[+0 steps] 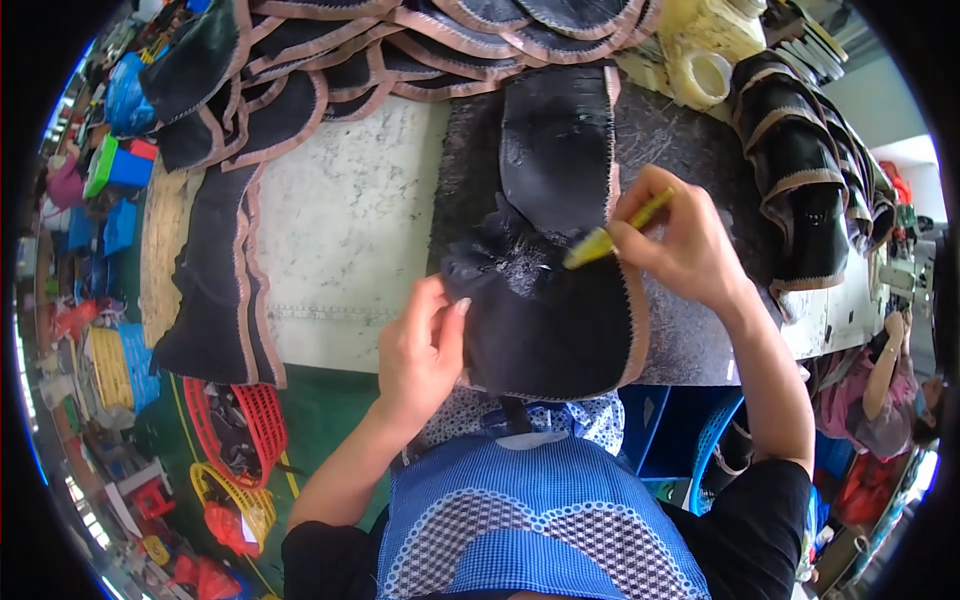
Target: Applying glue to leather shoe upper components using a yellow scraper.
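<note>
A black shoe-upper piece with tan zigzag trim (560,300) lies on a dark, glue-stained work board (690,330) at the table's near edge. My left hand (420,350) pinches its left edge and holds it down. A yellow-handled brush (610,235) is in my right hand (680,245), and its bristle end touches the middle of the black piece, where the surface looks wet and shiny.
More black trimmed pieces are fanned along the far edge (420,40), down the left side (215,290) and at the right (810,180). A pale plastic jug (705,45) stands at the back. Red and yellow baskets (240,430) sit on the floor. Another person (885,400) sits at the right.
</note>
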Demonstrator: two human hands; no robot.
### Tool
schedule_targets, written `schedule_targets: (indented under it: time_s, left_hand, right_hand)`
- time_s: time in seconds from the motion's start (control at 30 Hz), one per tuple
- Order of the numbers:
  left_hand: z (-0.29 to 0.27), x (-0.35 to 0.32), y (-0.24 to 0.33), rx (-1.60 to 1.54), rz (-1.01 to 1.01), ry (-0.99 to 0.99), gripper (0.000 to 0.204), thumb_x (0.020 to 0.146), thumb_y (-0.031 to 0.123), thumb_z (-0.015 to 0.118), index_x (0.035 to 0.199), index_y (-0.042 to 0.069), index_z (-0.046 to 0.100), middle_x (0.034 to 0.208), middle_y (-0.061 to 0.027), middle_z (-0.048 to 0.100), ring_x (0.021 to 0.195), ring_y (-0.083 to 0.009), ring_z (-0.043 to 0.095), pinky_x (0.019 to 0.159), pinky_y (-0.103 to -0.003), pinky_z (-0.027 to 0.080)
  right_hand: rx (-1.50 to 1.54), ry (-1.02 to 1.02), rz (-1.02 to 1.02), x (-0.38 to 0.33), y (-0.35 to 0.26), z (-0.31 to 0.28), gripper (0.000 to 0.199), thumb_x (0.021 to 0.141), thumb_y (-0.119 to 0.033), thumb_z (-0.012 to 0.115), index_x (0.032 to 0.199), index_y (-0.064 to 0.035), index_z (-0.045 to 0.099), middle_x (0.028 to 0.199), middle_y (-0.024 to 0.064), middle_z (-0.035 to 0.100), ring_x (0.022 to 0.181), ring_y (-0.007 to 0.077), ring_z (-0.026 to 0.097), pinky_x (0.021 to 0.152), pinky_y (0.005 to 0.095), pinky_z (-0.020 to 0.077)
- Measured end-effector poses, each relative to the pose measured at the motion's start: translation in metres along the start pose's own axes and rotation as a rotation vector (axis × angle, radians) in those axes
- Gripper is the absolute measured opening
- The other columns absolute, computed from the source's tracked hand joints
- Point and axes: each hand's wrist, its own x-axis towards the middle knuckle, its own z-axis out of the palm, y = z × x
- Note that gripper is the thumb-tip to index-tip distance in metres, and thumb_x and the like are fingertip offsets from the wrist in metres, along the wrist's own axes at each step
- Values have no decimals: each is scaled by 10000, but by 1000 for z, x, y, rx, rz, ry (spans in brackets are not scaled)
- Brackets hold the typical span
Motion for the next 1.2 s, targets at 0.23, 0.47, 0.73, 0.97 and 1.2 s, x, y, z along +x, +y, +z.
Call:
schedule_targets:
  time_s: [0.23, 0.47, 0.73, 0.97, 1.2]
  left_hand:
    - [-12, 24, -3, 116, 31, -87, 221, 954, 25, 649, 1164, 30, 583, 856, -146, 713, 650, -253, 709, 579, -344, 528]
    - [-33, 62, 2, 68, 38, -350, 291, 947, -30, 595, 1227, 11, 525, 890, -166, 699, 801, -317, 725, 682, -374, 554]
    - [-37, 56, -3, 34, -54, -370, 256, 928, -46, 625, 1174, -26, 556, 994, -177, 703, 901, -287, 734, 769, -351, 589]
    - [-36, 65, -13, 60, 25, -280, 311, 904, 66, 705, 1188, -32, 620, 1015, -206, 697, 892, -355, 710, 756, -393, 564]
    - [-35, 77, -12, 216, 83, -274, 260, 892, -14, 694, 1137, -29, 605, 883, -110, 690, 819, -169, 691, 730, -328, 585]
  right_hand:
    - [398, 195, 112, -32, 27, -63, 304, 948, -287, 705, 957, 3, 616, 792, 63, 663, 669, 148, 696, 610, 248, 565]
    - [48, 715, -48, 53, 68, -140, 289, 1018, -246, 630, 1115, 18, 696, 821, 73, 704, 622, 85, 667, 566, 221, 553]
    - [501, 781, 167, 84, 119, -120, 306, 1017, -252, 631, 1062, 50, 647, 860, 108, 718, 566, 129, 673, 504, 228, 546]
    - [1050, 61, 260, 34, 68, -84, 323, 1055, -261, 563, 1176, 28, 639, 854, 87, 706, 547, 70, 644, 453, 133, 471]
    - [324, 62, -30, 22, -14, 27, 280, 1010, -219, 638, 994, 59, 661, 864, 134, 738, 804, 143, 735, 653, 256, 571]
